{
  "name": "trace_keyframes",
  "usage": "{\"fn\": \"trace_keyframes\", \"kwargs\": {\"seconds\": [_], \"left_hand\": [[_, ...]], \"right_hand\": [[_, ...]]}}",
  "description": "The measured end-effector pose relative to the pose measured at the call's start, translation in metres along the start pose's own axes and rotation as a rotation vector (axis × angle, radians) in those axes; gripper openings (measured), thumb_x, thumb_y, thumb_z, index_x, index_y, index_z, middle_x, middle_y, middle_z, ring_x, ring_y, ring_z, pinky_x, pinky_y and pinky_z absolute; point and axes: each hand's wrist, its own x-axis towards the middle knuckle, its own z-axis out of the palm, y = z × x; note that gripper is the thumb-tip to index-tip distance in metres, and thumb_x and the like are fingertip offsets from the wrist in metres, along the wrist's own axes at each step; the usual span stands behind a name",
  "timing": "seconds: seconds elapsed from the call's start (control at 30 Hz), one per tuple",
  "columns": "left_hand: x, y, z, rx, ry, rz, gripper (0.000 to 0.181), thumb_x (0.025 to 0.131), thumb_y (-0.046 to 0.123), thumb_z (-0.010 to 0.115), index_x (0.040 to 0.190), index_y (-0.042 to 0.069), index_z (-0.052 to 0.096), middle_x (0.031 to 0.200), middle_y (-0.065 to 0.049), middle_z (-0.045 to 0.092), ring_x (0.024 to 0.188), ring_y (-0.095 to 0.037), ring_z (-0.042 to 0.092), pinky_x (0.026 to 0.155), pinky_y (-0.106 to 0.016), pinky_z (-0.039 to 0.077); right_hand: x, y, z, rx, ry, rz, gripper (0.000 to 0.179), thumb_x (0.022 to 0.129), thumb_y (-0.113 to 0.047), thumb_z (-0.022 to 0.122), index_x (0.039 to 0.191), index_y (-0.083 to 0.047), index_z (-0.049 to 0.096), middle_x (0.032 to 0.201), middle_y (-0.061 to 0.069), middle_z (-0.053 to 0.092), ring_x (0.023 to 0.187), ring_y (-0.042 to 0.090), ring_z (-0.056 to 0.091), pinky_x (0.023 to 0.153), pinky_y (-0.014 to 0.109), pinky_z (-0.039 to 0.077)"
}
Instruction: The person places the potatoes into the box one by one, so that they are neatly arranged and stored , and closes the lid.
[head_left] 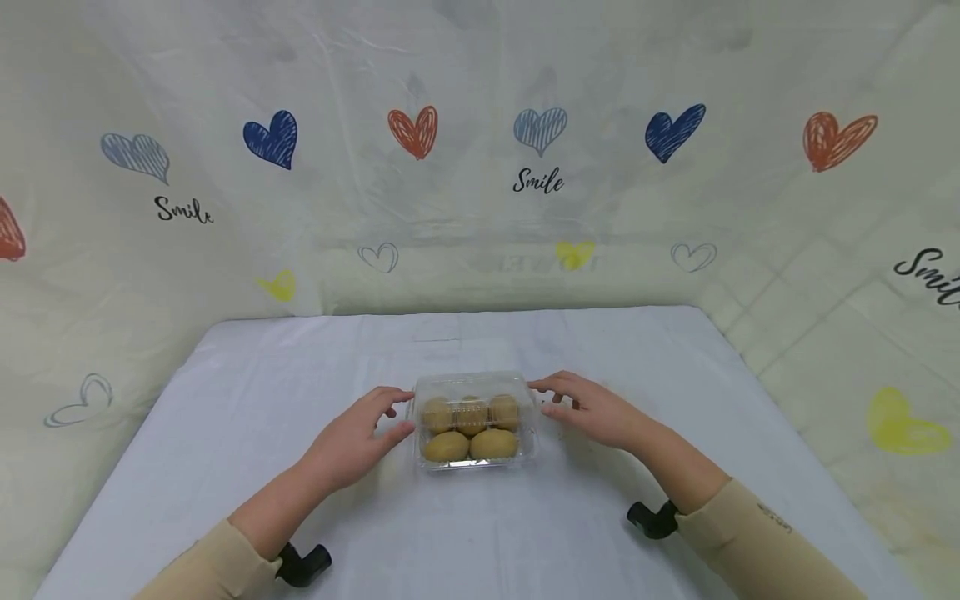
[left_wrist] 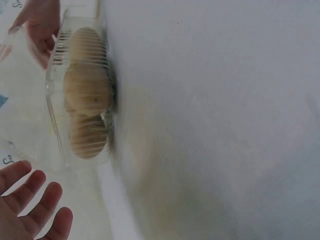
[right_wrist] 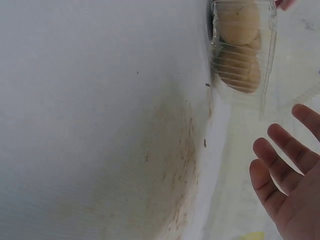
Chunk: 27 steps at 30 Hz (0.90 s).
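A clear plastic clamshell box sits in the middle of the white-covered table, its lid down. Inside it lie several yellowish-brown oval things, like kiwis or potatoes; the ribbed plastic blurs them. At the box's left side my left hand has its fingers spread, the tips at the edge. My right hand hovers by the opposite side with loosely bent fingers. The left wrist view shows a gap between the left fingers and the box. In the right wrist view, the right fingers are also apart from it.
A white cloth covers the table, with brownish stains near the right hand. Behind it hangs a pale sheet printed with hearts and "Smile". Black wrist mounts sit under both forearms.
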Motion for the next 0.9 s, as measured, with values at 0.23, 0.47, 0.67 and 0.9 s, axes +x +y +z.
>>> {"fn": "trace_keyframes", "kwargs": {"seconds": [0.23,0.47,0.67,0.9], "left_hand": [[-0.003,0.003,0.002,-0.049,-0.03,-0.074,0.057,0.093,0.059,0.058,0.14,0.027,0.053,0.14,0.007,0.051,0.115,-0.018,0.057,0.083,-0.043,0.05],[-0.007,0.003,0.005,-0.094,-0.067,-0.106,0.061,0.091,0.054,0.066,0.143,0.027,0.049,0.141,0.007,0.05,0.114,-0.018,0.058,0.081,-0.041,0.05],[-0.007,0.0,0.013,-0.165,-0.108,-0.137,0.069,0.09,0.05,0.068,0.149,0.026,0.041,0.14,0.005,0.05,0.114,-0.014,0.056,0.083,-0.04,0.05],[-0.006,-0.003,0.023,-0.3,-0.159,-0.162,0.074,0.091,0.042,0.071,0.152,0.027,0.034,0.127,0.002,0.058,0.098,-0.01,0.059,0.075,-0.034,0.049]], "right_hand": [[-0.002,0.002,0.007,0.01,-0.016,0.033,0.054,0.095,-0.05,0.062,0.141,-0.024,0.055,0.134,0.0,0.056,0.109,0.02,0.055,0.082,0.037,0.049],[-0.004,-0.001,0.011,0.009,-0.037,0.038,0.064,0.09,-0.055,0.067,0.143,-0.024,0.052,0.131,0.004,0.058,0.109,0.022,0.056,0.081,0.037,0.048],[-0.006,-0.003,0.014,0.027,-0.072,0.055,0.069,0.092,-0.046,0.068,0.15,-0.02,0.042,0.125,0.001,0.059,0.107,0.02,0.056,0.081,0.037,0.049],[-0.005,-0.003,0.019,0.08,-0.114,0.078,0.078,0.093,-0.043,0.068,0.155,-0.012,0.032,0.112,-0.002,0.061,0.099,0.016,0.059,0.081,0.037,0.049]]}}
